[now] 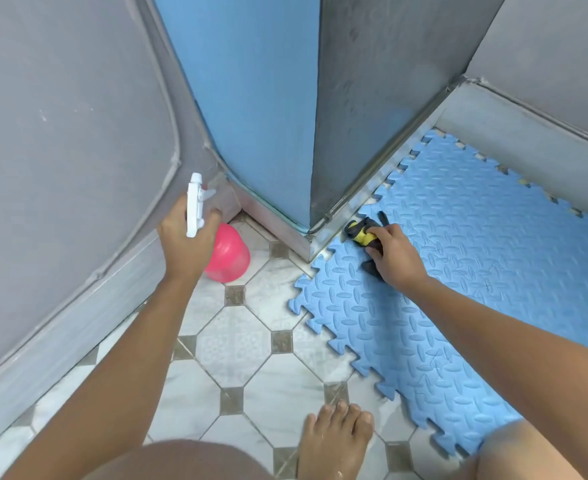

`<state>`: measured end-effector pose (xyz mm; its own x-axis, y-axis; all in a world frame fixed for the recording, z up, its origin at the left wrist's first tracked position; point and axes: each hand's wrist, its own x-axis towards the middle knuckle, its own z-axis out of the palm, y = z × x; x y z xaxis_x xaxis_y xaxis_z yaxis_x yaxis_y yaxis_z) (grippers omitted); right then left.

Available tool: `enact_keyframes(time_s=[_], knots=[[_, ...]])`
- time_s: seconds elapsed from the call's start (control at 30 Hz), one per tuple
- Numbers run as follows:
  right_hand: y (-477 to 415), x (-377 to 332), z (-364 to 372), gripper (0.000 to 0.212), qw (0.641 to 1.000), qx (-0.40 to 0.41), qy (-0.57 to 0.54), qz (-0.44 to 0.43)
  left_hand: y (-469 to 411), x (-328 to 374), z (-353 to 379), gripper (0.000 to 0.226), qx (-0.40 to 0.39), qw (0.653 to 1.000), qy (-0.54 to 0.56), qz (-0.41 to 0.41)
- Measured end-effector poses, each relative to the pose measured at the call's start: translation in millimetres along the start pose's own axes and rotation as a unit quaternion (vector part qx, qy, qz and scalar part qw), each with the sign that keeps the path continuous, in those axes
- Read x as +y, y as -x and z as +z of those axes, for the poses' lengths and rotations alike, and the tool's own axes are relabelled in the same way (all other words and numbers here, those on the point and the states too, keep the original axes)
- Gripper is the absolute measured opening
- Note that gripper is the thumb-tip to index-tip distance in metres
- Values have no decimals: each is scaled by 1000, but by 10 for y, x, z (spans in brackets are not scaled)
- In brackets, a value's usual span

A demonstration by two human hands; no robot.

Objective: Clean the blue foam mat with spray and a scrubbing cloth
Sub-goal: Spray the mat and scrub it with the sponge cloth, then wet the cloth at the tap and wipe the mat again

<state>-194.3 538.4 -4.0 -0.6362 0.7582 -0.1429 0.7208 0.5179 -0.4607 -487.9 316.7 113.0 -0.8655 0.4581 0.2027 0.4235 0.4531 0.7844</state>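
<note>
Head view, left hand [184, 244] grips pink spray bottle [229, 255], right hand [395, 258] grips cloth [359, 233]

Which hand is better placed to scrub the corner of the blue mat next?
Right. The right hand grips the cloth on the mat; the left hand holds the spray bottle over the tiles.

Bright, even, diffuse light with only faint soft shadows. Fisheye bends the wall [60, 133] on my left. Texture of the blue foam mat [476, 244] smears soft at far right.
</note>
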Motion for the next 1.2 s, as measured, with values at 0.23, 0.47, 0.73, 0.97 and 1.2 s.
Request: enact_keyframes(time_s=[0.23,0.47,0.73,0.97,1.2], knots=[[477,-603,385,39,986,-90,3,-138,414,-386,-148,82,-86,977,-150,-124],[611,-323,112,37,977,-146,44,-150,821,146,-150,40,-317,929,-187,25],[431,-76,-1256,31,996,-1,-86,2,572,2456,294,28,-311,853,0,420],[269,-173,-2926,25,968,199,-150,31,-5,4587,483,23,-149,872,-4,466],[269,-330,-4117,20,932,285,-223,38,-849,5922,664,41,-84,854,-275,434]])
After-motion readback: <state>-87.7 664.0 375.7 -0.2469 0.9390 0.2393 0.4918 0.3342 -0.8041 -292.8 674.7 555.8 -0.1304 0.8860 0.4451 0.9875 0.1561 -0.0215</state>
